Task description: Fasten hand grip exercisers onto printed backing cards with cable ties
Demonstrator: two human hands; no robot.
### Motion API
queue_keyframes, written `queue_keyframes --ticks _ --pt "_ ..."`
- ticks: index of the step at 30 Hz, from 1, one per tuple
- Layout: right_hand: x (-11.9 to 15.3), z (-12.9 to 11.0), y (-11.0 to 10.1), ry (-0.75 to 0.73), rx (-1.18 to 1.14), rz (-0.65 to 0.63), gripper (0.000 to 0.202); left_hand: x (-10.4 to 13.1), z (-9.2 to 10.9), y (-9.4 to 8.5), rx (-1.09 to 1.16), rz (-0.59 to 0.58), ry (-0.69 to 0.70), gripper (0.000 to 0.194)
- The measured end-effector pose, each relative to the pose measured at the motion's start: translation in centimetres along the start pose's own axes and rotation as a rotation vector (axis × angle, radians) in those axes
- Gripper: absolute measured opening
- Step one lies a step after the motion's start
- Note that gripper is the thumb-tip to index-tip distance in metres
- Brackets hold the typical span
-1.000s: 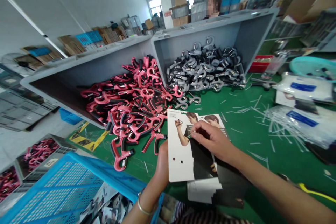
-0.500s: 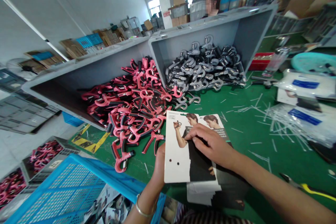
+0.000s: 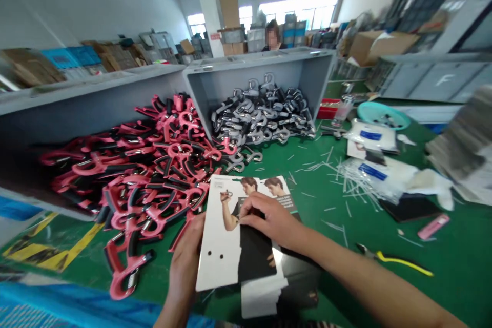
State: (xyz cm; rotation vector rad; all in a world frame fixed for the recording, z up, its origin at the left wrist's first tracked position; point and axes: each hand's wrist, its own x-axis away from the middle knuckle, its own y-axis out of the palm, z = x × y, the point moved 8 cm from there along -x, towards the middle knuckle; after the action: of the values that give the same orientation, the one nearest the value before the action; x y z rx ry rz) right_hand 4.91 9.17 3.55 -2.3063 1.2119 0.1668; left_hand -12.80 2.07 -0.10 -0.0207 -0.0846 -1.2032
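Note:
A printed backing card (image 3: 219, 274) with a picture of an arm and two small punched holes lies in front of me, on top of another card (image 3: 259, 300). My left hand (image 3: 186, 256) grips its left edge, fingers hidden behind it. Over the card's middle, my right hand (image 3: 269, 218) has thumb and forefinger pinched together; anything between them is too small to make out. Pink-and-black hand grip strengtheners (image 3: 180, 151) are heaped just left of the card. Grey-and-black hand grip strengtheners (image 3: 265, 118) are piled behind it.
Two grey bins (image 3: 251, 64) lie on their sides, open towards me. White plastic strips (image 3: 355, 189) are scattered on the green table (image 3: 303, 164). Yellow-handled pliers (image 3: 403, 264), plastic bags (image 3: 372, 136) and a turquoise basin (image 3: 402, 119) are at right. A person (image 3: 272, 36) is beyond the bins.
My view has turned right, so the scene sits further left. My right forefinger, stretched over the card earlier, has drawn in against the thumb. My left hand still holds the card.

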Motion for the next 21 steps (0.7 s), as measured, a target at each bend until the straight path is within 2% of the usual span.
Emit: queue_keyframes --ticks 3,6,8,9,11,12,16,18,21 --pt "-0.1 0.2 -0.6 0.052 -0.135 0.061 0.008 0.2 -0.5 0.6 0.046 -0.051 -0.102 0.067" --pt "0.5 -0.3 -1.5 0.059 -0.288 0.159 0.014 0.5 -1.5 2.7 0.036 -0.115 -0.229 0.077" --pt "1.9 0.2 -3.2 0.078 -0.336 0.269 0.018 0.9 -2.2 4.2 0.068 -0.159 -0.298 0.075" --pt "3.0 1.2 -4.6 0.127 -0.288 0.335 0.021 1.0 -2.5 4.7 0.090 -0.154 -0.315 0.073" --pt "6.0 4.5 -8.4 0.298 -0.068 0.464 0.030 1.2 -3.0 5.1 0.113 -0.100 -0.309 0.070" --pt "7.8 6.6 -10.8 0.430 0.122 0.496 0.035 1.2 -3.3 5.1 0.116 -0.072 -0.294 0.069" --pt "13.7 14.5 -20.5 0.675 0.409 0.545 0.034 1.5 -4.4 5.6 0.091 -0.052 -0.245 0.073" --pt "14.9 17.3 -24.8 0.746 0.546 0.560 0.029 1.5 -4.6 6.1 0.065 -0.069 -0.233 0.074" --pt "13.5 20.1 -29.0 0.798 0.696 0.520 0.027 1.5 -4.2 6.7 0.020 -0.063 -0.185 0.068"
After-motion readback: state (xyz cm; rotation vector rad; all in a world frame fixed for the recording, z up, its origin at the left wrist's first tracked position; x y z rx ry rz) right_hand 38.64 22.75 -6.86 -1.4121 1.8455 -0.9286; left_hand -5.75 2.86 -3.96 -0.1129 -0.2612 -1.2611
